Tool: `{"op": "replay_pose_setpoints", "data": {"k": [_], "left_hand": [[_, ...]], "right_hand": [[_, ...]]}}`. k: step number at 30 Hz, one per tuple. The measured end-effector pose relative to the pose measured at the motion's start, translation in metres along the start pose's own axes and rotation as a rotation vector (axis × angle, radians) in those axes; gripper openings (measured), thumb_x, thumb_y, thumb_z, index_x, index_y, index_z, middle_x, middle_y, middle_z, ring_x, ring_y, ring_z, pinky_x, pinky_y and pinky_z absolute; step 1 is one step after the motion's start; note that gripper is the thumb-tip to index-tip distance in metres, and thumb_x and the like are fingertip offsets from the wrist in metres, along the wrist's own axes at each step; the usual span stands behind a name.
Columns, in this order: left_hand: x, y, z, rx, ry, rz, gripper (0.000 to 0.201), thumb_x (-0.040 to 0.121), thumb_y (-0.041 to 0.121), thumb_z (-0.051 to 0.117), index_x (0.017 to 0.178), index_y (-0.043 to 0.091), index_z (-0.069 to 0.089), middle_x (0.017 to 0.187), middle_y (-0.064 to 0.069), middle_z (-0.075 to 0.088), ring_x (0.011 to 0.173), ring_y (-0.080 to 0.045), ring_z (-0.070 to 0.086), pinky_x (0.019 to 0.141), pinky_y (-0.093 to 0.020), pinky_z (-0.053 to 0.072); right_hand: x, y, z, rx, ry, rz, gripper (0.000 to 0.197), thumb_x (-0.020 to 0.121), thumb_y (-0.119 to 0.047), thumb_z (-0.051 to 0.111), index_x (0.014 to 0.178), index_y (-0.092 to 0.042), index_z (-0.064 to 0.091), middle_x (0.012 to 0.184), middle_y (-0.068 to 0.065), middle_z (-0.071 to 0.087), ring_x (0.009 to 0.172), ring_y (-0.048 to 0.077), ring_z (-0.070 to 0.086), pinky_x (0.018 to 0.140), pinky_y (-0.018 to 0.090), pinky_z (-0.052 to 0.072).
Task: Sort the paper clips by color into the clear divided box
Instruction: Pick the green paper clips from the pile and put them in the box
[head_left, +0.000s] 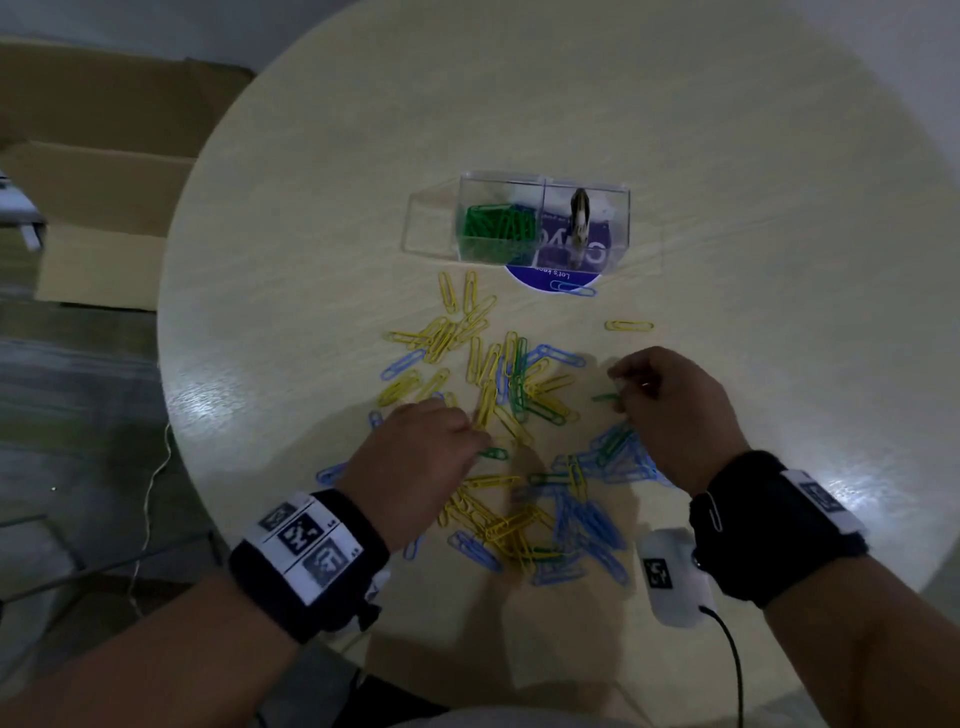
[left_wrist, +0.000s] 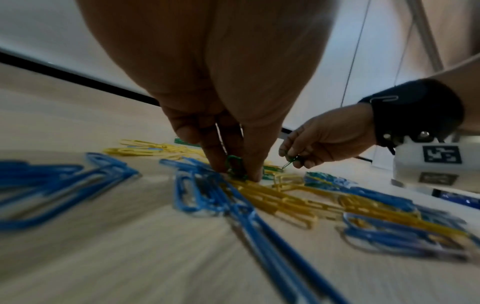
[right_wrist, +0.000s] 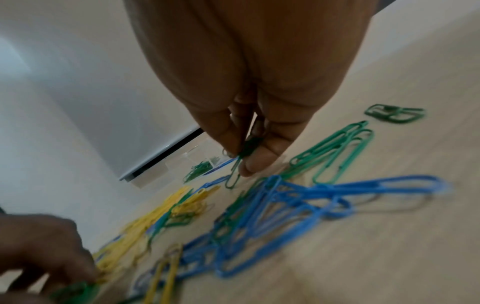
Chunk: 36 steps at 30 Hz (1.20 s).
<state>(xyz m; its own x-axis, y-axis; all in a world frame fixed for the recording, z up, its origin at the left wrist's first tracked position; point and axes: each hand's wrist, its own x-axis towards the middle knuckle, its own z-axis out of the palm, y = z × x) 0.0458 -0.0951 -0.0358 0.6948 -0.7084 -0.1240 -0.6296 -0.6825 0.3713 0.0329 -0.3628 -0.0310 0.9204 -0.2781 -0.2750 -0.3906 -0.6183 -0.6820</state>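
Yellow, blue and green paper clips lie scattered across the round table. The clear divided box stands at the far middle; its left compartment holds green clips. My left hand is down in the pile, pinching a green clip between thumb and fingers against the table. My right hand hovers just right of the pile and pinches green clips, one hanging down from the fingertips. More green clips lie beside the right hand.
A round blue label lies under the box, with a blue clip on it. One yellow clip lies apart at the right. An open cardboard box stands beyond the table's left edge. A white device with a cable hangs at my right wrist.
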Motion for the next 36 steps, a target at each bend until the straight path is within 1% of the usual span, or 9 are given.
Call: {"op": "replay_pose_setpoints", "data": {"k": [3, 7, 11, 14, 17, 22, 28, 32, 36], "left_hand": [[-0.003, -0.001, 0.0, 0.014, -0.039, -0.036, 0.007, 0.088, 0.026, 0.062, 0.093, 0.023, 0.065, 0.088, 0.0, 0.055, 0.081, -0.025, 0.058, 0.07, -0.042, 0.05], [-0.002, 0.001, -0.008, 0.069, -0.095, -0.02, 0.011, 0.082, 0.022, 0.068, 0.087, 0.021, 0.058, 0.09, 0.0, 0.053, 0.082, -0.024, 0.056, 0.069, -0.04, 0.048], [0.003, 0.005, -0.014, 0.135, -0.109, -0.006, 0.021, 0.076, 0.014, 0.072, 0.086, 0.018, 0.053, 0.082, -0.003, 0.055, 0.073, -0.028, 0.056, 0.058, -0.039, 0.048], [0.002, 0.004, -0.014, 0.071, -0.133, -0.091, 0.015, 0.083, 0.013, 0.065, 0.089, 0.018, 0.053, 0.101, -0.004, 0.047, 0.078, -0.025, 0.056, 0.057, -0.039, 0.049], [-0.002, 0.004, -0.018, 0.037, -0.128, -0.092, 0.011, 0.086, 0.016, 0.062, 0.093, 0.02, 0.054, 0.119, -0.006, 0.041, 0.084, -0.026, 0.058, 0.06, -0.041, 0.052], [0.008, 0.008, -0.061, -0.255, 0.11, -0.135, 0.002, 0.091, 0.03, 0.056, 0.092, 0.031, 0.055, 0.102, 0.011, 0.051, 0.079, -0.009, 0.058, 0.069, -0.033, 0.05], [0.08, -0.016, -0.101, -0.712, 0.4, -0.478, 0.01, 0.088, 0.018, 0.067, 0.085, 0.025, 0.061, 0.072, 0.003, 0.067, 0.064, -0.011, 0.067, 0.058, -0.024, 0.046], [0.107, -0.028, -0.106, -0.671, 0.193, -0.508, 0.004, 0.086, 0.022, 0.069, 0.088, 0.019, 0.067, 0.089, 0.004, 0.07, 0.076, -0.01, 0.064, 0.062, -0.022, 0.044], [0.104, -0.027, -0.094, -0.538, 0.009, -0.506, 0.008, 0.088, 0.026, 0.068, 0.09, 0.018, 0.067, 0.098, 0.005, 0.063, 0.083, -0.01, 0.059, 0.062, -0.019, 0.041]], "right_hand": [[-0.008, 0.002, -0.002, -0.223, -0.043, -0.123, 0.016, 0.072, -0.006, 0.068, 0.084, -0.015, 0.068, 0.087, 0.009, 0.061, 0.082, 0.03, 0.061, 0.068, 0.021, 0.032], [-0.011, -0.001, -0.008, -0.42, -0.099, -0.2, 0.017, 0.076, -0.011, 0.065, 0.092, -0.016, 0.068, 0.093, 0.01, 0.064, 0.089, 0.034, 0.061, 0.071, 0.032, 0.04], [-0.008, -0.005, -0.015, -0.436, -0.138, -0.124, 0.016, 0.078, -0.022, 0.065, 0.093, -0.028, 0.069, 0.1, 0.001, 0.07, 0.097, 0.027, 0.062, 0.077, 0.031, 0.045], [-0.002, -0.008, -0.022, -0.252, -0.056, -0.067, 0.009, 0.077, -0.028, 0.071, 0.085, -0.032, 0.07, 0.086, -0.005, 0.072, 0.085, 0.018, 0.066, 0.074, 0.028, 0.049], [0.006, -0.017, -0.031, -0.114, 0.005, -0.055, 0.007, 0.076, -0.028, 0.074, 0.081, -0.031, 0.07, 0.076, -0.012, 0.069, 0.072, 0.002, 0.062, 0.066, 0.011, 0.042], [0.025, -0.047, -0.046, -0.006, 0.088, -0.117, 0.011, 0.074, -0.027, 0.077, 0.083, -0.027, 0.071, 0.071, -0.017, 0.066, 0.067, -0.014, 0.057, 0.059, 0.0, 0.035], [0.072, -0.091, -0.037, 0.101, 0.081, -0.174, 0.014, 0.073, -0.027, 0.077, 0.083, -0.024, 0.067, 0.074, -0.006, 0.07, 0.061, 0.005, 0.061, 0.059, 0.02, 0.046], [0.093, -0.108, -0.029, 0.039, 0.063, -0.232, 0.012, 0.073, -0.022, 0.074, 0.082, -0.026, 0.066, 0.07, -0.016, 0.064, 0.062, -0.011, 0.056, 0.055, 0.003, 0.036], [0.1, -0.108, -0.027, 0.005, 0.06, -0.222, 0.012, 0.073, -0.021, 0.074, 0.084, -0.025, 0.068, 0.071, -0.013, 0.064, 0.064, -0.009, 0.055, 0.053, 0.0, 0.034]]}}
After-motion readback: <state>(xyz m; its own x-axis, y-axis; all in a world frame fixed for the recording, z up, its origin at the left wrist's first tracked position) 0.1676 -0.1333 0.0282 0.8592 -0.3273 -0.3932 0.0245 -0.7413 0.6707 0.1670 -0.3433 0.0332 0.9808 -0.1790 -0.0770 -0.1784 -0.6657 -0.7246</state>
